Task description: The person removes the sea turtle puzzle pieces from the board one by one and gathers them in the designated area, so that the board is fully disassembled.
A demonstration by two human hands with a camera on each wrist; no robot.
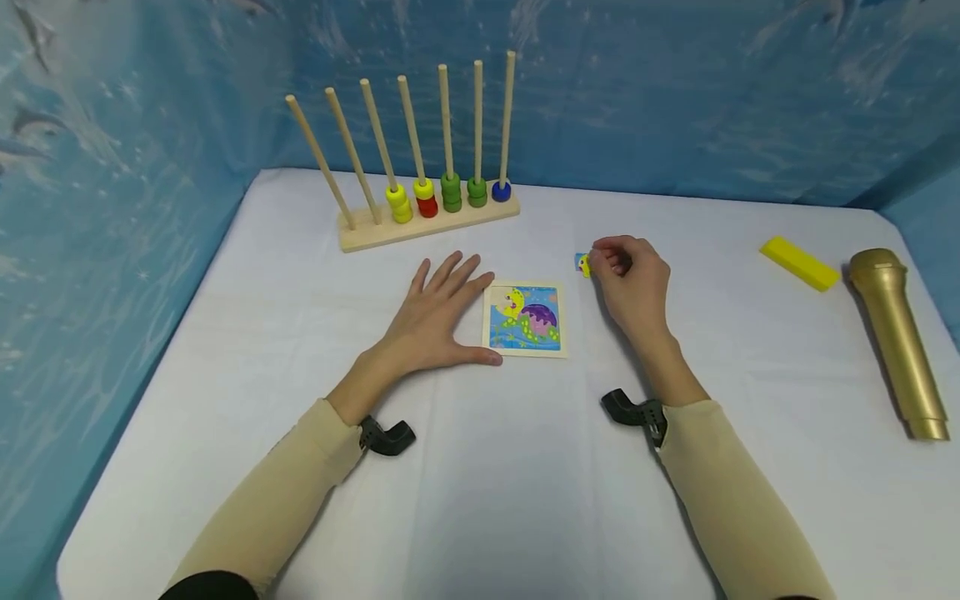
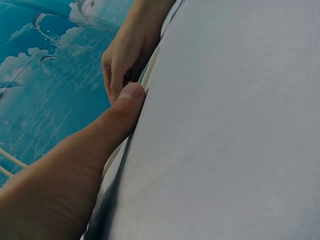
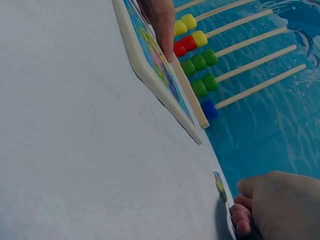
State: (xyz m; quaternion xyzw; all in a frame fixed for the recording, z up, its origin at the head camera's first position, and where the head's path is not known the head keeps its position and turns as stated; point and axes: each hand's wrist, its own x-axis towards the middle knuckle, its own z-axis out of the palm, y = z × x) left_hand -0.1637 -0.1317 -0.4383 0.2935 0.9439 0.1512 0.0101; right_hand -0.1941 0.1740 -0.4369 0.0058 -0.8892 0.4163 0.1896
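A blue, sea-patterned backdrop (image 1: pixel 675 108) with printed dolphins rises behind a white-covered tabletop (image 1: pixel 487 483). A person's arms, in tan sleeves (image 1: pixel 288 492), reach in from seven and five o'clock. At eleven o'clock stands a pale wooden peg rack (image 1: pixel 412 228), its seven upright rods carrying yellow, red, green and blue beads (image 1: pixel 452 193). Far over at three o'clock lies a golden cylinder (image 1: pixel 900 346) with a wider head at its far end.

Two bare hands are near the middle. The left grip (image 1: pixel 429 333) is released, its straight fingers fanned out. The right grip (image 1: pixel 633 287) has its fingers curled in toward the thumb.

Between them lies a flat, square picture board (image 1: pixel 536 317). A cream rim frames a bright blue underwater scene: a cartoon turtle with a yellow head toward eleven o'clock, a domed purple-and-pink shell toward three, and green-and-yellow limbs toward six. The left index fingertip is at the board's upper-left corner, the thumb at its lower-left.

A yellow block (image 1: pixel 800 263) lies between two and three o'clock, near the cylinder.

Smallest is a puzzle piece (image 1: pixel 582 264), blue with a yellow figure, just off the board at half past one. The right grip pinches it, hiding part of it.
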